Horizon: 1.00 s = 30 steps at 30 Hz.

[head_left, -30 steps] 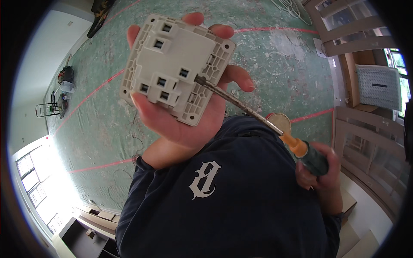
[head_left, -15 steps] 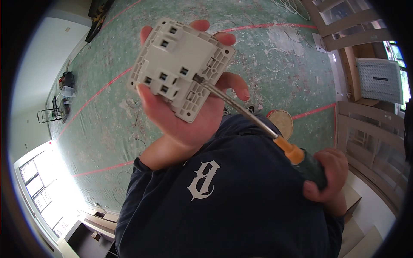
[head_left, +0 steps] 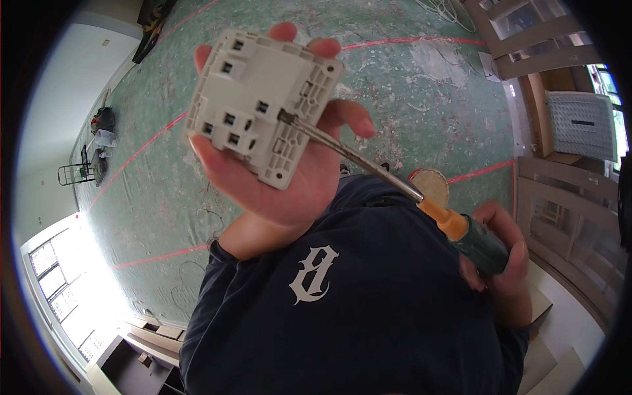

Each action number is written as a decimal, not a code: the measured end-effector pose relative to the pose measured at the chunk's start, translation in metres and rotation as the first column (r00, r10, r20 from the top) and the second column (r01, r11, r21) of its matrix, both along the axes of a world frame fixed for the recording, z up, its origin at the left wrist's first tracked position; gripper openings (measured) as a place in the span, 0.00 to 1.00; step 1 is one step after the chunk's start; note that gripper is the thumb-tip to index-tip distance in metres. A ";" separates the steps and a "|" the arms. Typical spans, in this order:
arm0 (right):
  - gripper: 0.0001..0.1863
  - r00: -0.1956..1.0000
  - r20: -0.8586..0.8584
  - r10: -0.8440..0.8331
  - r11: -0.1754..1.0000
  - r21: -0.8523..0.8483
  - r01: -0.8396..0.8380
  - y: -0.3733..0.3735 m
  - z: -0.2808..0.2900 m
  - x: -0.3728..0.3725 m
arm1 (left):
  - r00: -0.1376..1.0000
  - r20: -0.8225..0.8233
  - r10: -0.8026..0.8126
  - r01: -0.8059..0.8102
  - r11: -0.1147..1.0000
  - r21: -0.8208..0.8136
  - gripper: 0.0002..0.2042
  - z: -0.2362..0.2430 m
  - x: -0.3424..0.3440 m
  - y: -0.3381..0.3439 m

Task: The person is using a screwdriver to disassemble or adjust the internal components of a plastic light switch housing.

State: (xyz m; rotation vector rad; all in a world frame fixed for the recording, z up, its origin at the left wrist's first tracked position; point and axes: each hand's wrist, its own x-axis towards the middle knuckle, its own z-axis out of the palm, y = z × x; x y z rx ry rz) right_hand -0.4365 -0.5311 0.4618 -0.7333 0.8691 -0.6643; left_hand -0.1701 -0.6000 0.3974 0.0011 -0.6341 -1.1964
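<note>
A white wall switch or socket plate (head_left: 263, 99) rests in my left hand (head_left: 270, 178), its back facing up with several square terminal holes; its front is hidden. My thumb and fingers grip its edges. My right hand (head_left: 507, 250) is closed around the dark green handle of a screwdriver (head_left: 368, 164), which has an orange collar and a long metal shaft. The shaft slants up to the left, and its tip sits at one terminal hole near the plate's right side. How deep the tip goes in, I cannot tell.
A round drum-like stool or bucket (head_left: 432, 187) stands on the green-covered floor (head_left: 151, 99) beyond me. A wheeled cart or wire frame (head_left: 76, 174) and bags line the left wall. Framed panels (head_left: 553, 210) lean at the right, near a wrapped panel (head_left: 579, 125). Cable (head_left: 444, 10) lies far back.
The plate and my left hand have shifted slightly left, with the screwdriver tip following. My right hand's fingers have changed their hold on the handle, which has turned a little.
</note>
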 end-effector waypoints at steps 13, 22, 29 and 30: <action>0.31 0.889 -0.433 -0.148 0.854 -0.510 -0.107 -0.001 0.000 -0.017 | 0.986 0.089 -0.139 0.152 0.976 -0.157 0.31 0.013 0.012 0.001; 0.30 0.817 -0.472 -0.331 0.675 -0.723 -0.144 0.004 -0.009 -0.022 | 0.984 0.063 -0.165 0.171 0.981 -0.090 0.31 0.025 0.006 0.008; 0.27 0.761 -0.563 -0.323 0.364 -0.816 -0.449 -0.004 0.005 -0.027 | 0.989 0.146 -0.012 0.018 0.999 -0.035 0.31 0.014 -0.004 0.011; 0.26 0.739 -0.585 -0.335 0.286 -0.810 -0.512 -0.005 0.007 -0.025 | 0.989 0.146 -0.014 0.019 0.999 -0.036 0.31 0.012 -0.005 0.012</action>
